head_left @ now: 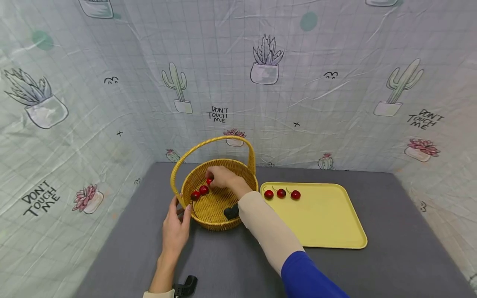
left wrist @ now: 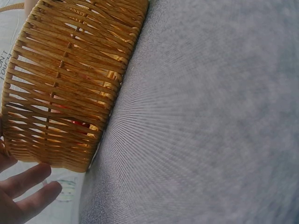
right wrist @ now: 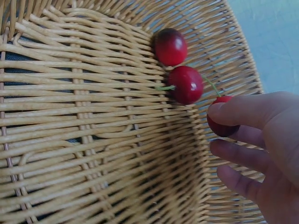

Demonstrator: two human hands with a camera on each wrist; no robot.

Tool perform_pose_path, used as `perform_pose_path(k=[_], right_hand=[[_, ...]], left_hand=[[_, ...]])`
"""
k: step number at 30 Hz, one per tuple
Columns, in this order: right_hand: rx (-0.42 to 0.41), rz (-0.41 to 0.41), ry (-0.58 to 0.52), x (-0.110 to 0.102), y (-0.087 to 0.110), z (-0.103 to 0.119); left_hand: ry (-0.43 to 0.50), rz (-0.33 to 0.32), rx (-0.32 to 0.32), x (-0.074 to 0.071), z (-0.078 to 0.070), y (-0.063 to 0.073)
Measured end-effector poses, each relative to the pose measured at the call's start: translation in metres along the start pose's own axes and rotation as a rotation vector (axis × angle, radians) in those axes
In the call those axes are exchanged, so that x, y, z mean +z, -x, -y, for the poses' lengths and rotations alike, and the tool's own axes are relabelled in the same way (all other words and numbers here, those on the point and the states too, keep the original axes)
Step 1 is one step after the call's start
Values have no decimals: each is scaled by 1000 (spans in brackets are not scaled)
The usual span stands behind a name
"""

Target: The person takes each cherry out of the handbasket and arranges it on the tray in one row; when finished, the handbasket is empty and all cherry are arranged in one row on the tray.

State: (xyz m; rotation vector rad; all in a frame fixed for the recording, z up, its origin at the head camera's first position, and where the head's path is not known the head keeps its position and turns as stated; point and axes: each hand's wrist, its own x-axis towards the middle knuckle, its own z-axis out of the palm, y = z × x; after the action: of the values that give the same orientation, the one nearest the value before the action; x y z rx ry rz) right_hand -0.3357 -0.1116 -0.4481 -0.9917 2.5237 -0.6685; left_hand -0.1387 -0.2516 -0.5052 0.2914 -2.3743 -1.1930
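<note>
A round wicker basket (head_left: 212, 213) with a tall arched handle stands on the grey table. Inside it, my right hand (head_left: 222, 177) pinches a red cherry (right wrist: 223, 127) between thumb and fingers, close to the basket's far wall. Two more cherries, one (right wrist: 185, 85) with a green stem and a darker-topped one (right wrist: 170, 47), lie beside it against the wicker. At the basket's left side my left hand (head_left: 177, 230) grips the rim, thumb at the front and fingers around the outer wall. In the left wrist view, red shows faintly through the weave.
To the right of the basket lies a yellow tray (head_left: 320, 219). Three stemmed cherries, among them a middle one (head_left: 281, 193), sit along its upper left part. A patterned curtain (head_left: 290, 103) hangs behind the table (head_left: 223, 265).
</note>
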Motion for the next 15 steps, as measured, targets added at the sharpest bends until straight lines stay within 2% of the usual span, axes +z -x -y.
perform_pose_path(k=[4,9,15], right_hand=[[-45,14,-10,-11,6,2],[-54,39,-17,-24,16,6],[-81,21,-15,-37,36,10]], left_hand=[[-3,-1,2,1,1,1],[-1,1,6,0,2,0],[7,-2,16,1,1,0]])
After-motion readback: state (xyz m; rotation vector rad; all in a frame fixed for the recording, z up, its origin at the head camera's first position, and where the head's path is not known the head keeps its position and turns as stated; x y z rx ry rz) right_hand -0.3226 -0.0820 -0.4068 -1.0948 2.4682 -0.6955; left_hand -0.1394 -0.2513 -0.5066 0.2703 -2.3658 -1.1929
